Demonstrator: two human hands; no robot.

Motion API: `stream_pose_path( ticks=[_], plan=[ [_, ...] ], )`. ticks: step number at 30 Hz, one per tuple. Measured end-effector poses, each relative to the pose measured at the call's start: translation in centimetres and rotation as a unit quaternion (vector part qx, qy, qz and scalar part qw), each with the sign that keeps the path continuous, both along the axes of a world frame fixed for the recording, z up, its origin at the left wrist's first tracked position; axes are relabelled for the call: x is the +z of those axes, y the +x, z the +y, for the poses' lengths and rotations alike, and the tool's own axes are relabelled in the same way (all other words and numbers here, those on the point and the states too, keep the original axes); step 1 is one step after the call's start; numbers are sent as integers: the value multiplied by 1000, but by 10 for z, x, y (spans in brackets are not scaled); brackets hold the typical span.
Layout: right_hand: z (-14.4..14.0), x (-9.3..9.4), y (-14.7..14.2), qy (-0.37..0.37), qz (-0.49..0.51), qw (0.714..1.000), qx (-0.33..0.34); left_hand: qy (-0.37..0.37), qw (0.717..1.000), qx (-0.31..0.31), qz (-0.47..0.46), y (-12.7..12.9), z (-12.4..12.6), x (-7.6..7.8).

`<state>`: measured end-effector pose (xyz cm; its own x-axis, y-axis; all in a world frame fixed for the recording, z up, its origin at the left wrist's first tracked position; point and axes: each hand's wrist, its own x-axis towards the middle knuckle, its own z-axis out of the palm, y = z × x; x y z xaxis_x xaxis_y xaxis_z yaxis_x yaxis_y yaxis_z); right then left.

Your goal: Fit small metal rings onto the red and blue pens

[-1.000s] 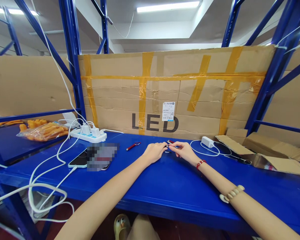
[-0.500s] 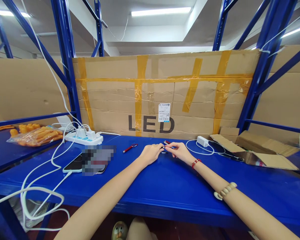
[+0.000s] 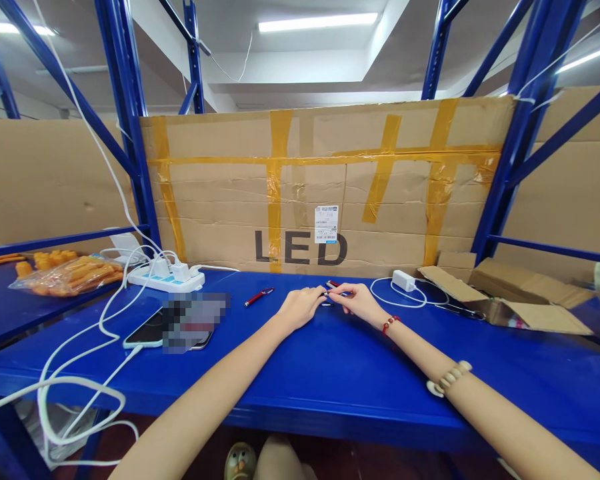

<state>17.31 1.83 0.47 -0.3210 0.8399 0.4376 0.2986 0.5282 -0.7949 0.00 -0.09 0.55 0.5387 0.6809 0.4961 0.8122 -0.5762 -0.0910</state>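
My left hand [image 3: 301,307] rests on the blue shelf top, its fingers curled together. Facing it, my right hand [image 3: 359,301] pinches with thumb and forefinger. Between the fingertips of both hands shows a small dark and silver piece [image 3: 327,295], mostly hidden, its kind unclear. Just below the fingertips lies a short, shiny dark piece [image 3: 328,305]. Beyond them the end of a red pen [image 3: 333,285] peeks out, partly covered by my right hand. Another red pen [image 3: 259,297] lies apart, to the left of my left hand.
On the left are a white power strip [image 3: 166,279] with tangled cables, a phone [image 3: 147,330] beside a blurred-out patch, and a bag of orange pieces [image 3: 75,272]. A white charger [image 3: 404,281] and an open cardboard box [image 3: 517,300] are on the right. A large carton [image 3: 220,207] stands behind.
The whole view has shifted slightly. Both hands keep the same place and pinch, with no clear movement of the small piece between them.
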Motion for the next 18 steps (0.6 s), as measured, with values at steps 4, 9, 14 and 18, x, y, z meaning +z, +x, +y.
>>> stream_pose_path(
  ticks=[4, 9, 14, 18],
  plan=[
    [-1, 0, 0, -15, 9, 1000, 2, 6, 1000, -4, -2, 0, -1, 1],
    [-3, 2, -1, -28, 18, 999, 1, 2, 1000, 2, 5, -1, -2, 3],
    [-5, 3, -1, -42, 22, 999, -5, -6, 1000, -6, -11, -1, -1, 1],
    [-6, 3, 0, -75, 15, 997, 1, -22, 999, -26, -30, -1, -2, 0]
  ],
)
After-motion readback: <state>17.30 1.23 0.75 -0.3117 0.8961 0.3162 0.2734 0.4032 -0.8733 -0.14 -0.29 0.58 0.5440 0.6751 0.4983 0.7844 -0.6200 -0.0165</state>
